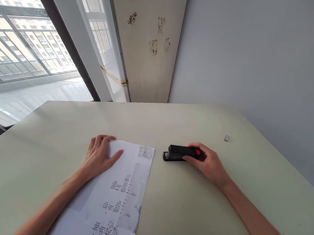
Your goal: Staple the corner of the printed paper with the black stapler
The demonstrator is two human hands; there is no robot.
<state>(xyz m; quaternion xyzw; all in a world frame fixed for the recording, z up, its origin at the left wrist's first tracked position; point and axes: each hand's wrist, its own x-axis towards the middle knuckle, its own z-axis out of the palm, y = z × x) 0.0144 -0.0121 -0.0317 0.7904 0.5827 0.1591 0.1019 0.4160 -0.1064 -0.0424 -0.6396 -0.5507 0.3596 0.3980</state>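
Observation:
A black stapler [183, 152] with a red patch near its rear lies on the table, its nose towards the left. My right hand [208, 161] is closed around its rear end, thumb in front and fingers behind. To its left lies a white sheet of printed paper [123, 201], slanting down out of view at the bottom. At the paper's upper left edge, my left hand [100, 153] holds it, thumb stretched over the top and fingers bent at the edge. The stapler's nose is a short gap away from the paper's top right corner.
A small grey block [226, 138], perhaps staples, lies on the pale table [186, 123] beyond my right hand. A plain wall [254, 60] runs along the right. At the back left are a cabinet-like panel [147, 69] and a glass door.

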